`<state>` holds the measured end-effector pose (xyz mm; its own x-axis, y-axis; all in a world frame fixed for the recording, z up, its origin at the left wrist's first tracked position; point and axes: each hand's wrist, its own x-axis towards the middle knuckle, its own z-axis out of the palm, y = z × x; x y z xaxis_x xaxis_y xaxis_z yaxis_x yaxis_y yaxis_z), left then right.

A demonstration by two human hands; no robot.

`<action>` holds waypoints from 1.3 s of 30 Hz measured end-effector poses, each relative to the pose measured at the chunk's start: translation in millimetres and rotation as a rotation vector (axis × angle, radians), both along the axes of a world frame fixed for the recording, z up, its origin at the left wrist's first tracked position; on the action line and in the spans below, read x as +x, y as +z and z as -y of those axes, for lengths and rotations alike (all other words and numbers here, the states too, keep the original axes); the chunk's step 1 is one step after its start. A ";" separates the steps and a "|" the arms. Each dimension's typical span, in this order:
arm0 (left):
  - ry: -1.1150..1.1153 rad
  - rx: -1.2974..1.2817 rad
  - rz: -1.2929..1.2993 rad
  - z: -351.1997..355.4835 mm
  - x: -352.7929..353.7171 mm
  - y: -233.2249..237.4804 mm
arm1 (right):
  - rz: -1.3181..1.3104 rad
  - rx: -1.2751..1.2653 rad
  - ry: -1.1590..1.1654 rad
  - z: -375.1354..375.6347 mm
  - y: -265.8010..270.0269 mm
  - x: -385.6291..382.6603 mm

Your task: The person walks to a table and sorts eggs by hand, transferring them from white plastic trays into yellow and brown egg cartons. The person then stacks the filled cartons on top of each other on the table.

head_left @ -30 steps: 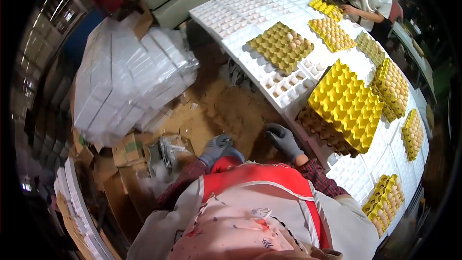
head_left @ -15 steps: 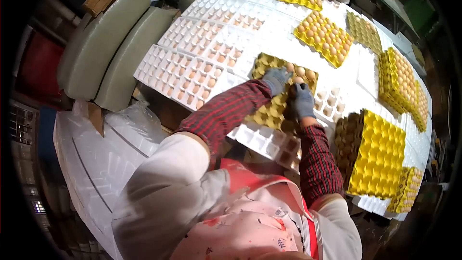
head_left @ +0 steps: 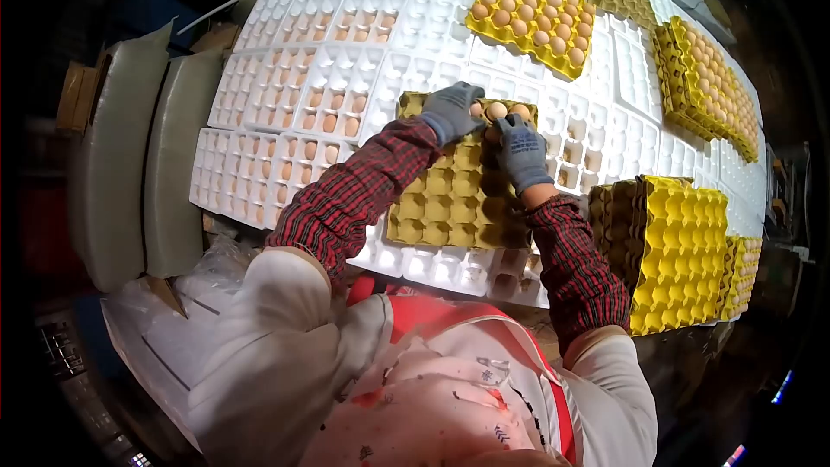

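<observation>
A yellow-brown pulp egg tray [head_left: 430,207] lies in front of me on white plastic trays, its near cups bare. A few brown eggs [head_left: 495,111] sit near its far edge. My left hand [head_left: 453,112], in a grey-blue glove, bends over the tray's far side, its fingers closed at an egg [head_left: 475,110] that shows at the fingertips. My right hand [head_left: 522,154], gloved alike, reaches in from the right. Its fingers curl down at an egg [head_left: 492,134] just below the row, partly hidden by the glove.
White compartment trays [head_left: 415,60] cover the table, several holding eggs on the left. A full yellow egg tray [head_left: 540,22] lies further back. To the right stand a stack of yellow trays [head_left: 679,255] on edge and stacked trays of eggs [head_left: 705,78]. Wrapped grey-green bundles [head_left: 130,156] flank the left side.
My view has shifted, so the table now appears lower and turned, and the co-worker's hands have left the frame. Both my hands stay at the same few eggs on the pulp tray.
</observation>
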<state>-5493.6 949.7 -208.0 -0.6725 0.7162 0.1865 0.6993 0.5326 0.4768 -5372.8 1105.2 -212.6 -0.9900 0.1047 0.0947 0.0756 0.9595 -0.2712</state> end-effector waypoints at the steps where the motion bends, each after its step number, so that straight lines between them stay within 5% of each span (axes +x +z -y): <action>1: -0.003 -0.224 -0.101 -12.6 7.2 -2.9 | -0.042 0.009 0.021 -0.2 -6.0 1.3; 3: 0.006 -0.676 -0.305 -29.1 12.6 -3.0 | -0.122 -0.372 -0.010 -15.4 -12.6 10.3; 5: -0.052 -0.618 -0.192 -19.4 0.0 3.5 | -0.228 -0.968 -0.171 -29.3 -18.8 14.5; 6: -0.052 -0.280 -0.034 -4.5 -6.8 5.4 | -0.089 -1.427 -0.332 -47.3 -3.9 21.7; 7: -0.051 0.061 0.129 11.6 -12.1 9.2 | -0.256 -1.603 -0.325 -59.7 -0.6 25.0; 8: 0.110 0.389 0.881 15.7 -13.2 21.4 | -0.225 -1.615 -0.316 -70.9 5.0 21.7; 9: 0.040 0.655 1.089 21.9 -18.8 23.4 | -0.188 -1.637 -0.307 -77.0 6.1 18.2; 11: 0.038 0.468 1.136 7.2 -20.1 32.2 | -0.194 -0.694 -0.021 -84.7 -6.8 -9.5; 12: -0.126 0.378 0.504 -11.9 -20.4 7.5 | -0.041 -0.296 -0.074 -74.1 5.8 -20.0; 13: -0.101 0.008 0.171 -29.2 -5.3 29.7 | 0.094 0.098 -0.113 -56.0 16.8 -31.8; 15: 0.008 -0.664 -0.246 -79.4 12.6 7.4 | 0.111 0.173 -0.137 -41.7 18.8 -41.9; 17: 0.329 -0.677 -0.328 -106.4 25.2 -30.7 | 0.079 0.099 -0.080 -48.0 25.2 -37.4; 19: 0.189 -0.815 -0.389 -97.8 29.4 2.5 | 0.082 0.082 -0.031 -69.4 3.4 -40.3; 21: -0.007 -0.756 -0.294 -90.6 7.1 -18.8 | -0.084 -0.257 0.037 -97.8 -15.0 -32.2; 22: -0.109 -0.579 -0.213 -74.4 -4.3 -10.3 | 0.031 -0.704 -0.210 -97.5 -2.6 -30.8; 23: 0.089 -0.232 0.010 -46.4 -4.9 19.3 | 0.154 -1.148 -0.461 -96.5 11.3 -29.5; 25: 0.082 0.276 0.713 -0.6 -42.2 23.6 | -0.066 -1.581 -0.386 -103.5 7.1 -19.9; 27: 0.184 0.661 1.167 45.8 -85.4 30.6 | -0.198 -1.402 -0.214 -89.6 -6.5 -40.7; 28: 0.254 0.745 1.177 68.9 -109.8 29.3 | -0.269 -1.311 -0.140 -82.6 -13.2 -51.2; 29: 0.318 0.829 1.185 88.0 -139.4 21.8 | -0.013 -1.534 -0.243 -86.4 -2.6 -71.9; 30: 0.363 0.744 0.945 102.6 -178.6 -4.2 | 0.118 -1.496 -0.334 -55.6 30.1 -99.9; 33: 0.525 0.221 0.156 126.8 -271.0 -16.9 | 0.064 -1.005 0.007 5.1 34.7 -205.5; 34: 0.522 0.083 0.079 123.8 -297.3 -20.2 | -0.224 -0.535 0.240 8.6 0.2 -251.7; 35: 0.519 -0.055 0.001 119.5 -320.9 -24.9 | -0.102 -0.351 0.265 27.6 14.3 -287.9; 39: 0.361 -0.454 -0.103 110.0 -374.1 -37.5 | -0.107 0.031 0.376 58.8 -20.2 -418.6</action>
